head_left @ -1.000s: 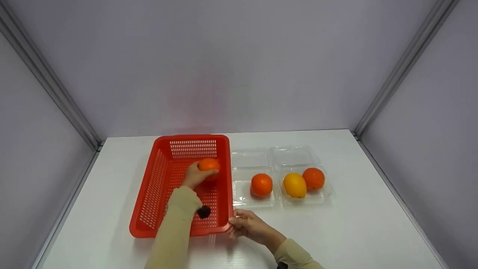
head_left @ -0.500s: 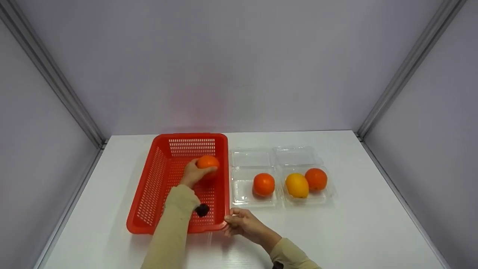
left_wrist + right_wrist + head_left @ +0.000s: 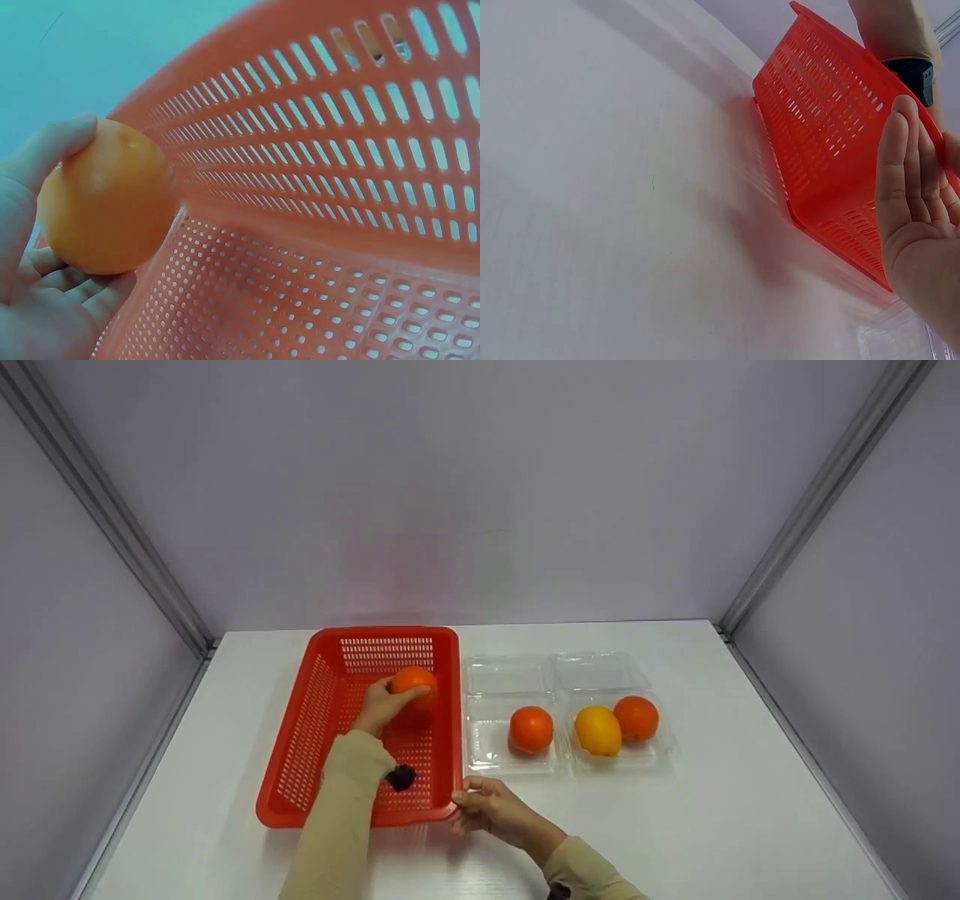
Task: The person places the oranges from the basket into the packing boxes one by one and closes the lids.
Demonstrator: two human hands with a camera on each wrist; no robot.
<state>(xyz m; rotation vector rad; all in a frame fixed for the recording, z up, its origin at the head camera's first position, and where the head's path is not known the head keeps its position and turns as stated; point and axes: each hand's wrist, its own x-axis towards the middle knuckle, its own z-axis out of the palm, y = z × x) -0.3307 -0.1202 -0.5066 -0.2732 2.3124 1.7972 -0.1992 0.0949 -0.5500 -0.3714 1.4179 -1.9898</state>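
Inside the red perforated basket [image 3: 298,727], my left hand [image 3: 380,706] holds an orange [image 3: 412,680] near the right wall. In the left wrist view the thumb lies over the orange [image 3: 112,199] and the fingers curl beneath it. My right hand [image 3: 499,815] pinches the basket's near right corner, thumb on the rim. The right wrist view shows those fingers along the outside of the basket [image 3: 832,127]. Right of the basket, one orange [image 3: 531,729] sits in a clear plastic container [image 3: 487,746].
A second clear container [image 3: 641,757] beside the first holds a yellow-orange fruit [image 3: 598,730] and another orange [image 3: 637,718]. Both lids [image 3: 592,671] lie folded back toward the rear wall. Grey panels [image 3: 480,495] enclose the white table [image 3: 720,802] at the back and sides.
My left hand has lifted the orange slightly and shifted it a little back and left inside the basket. The right hand keeps its pinch on the corner.
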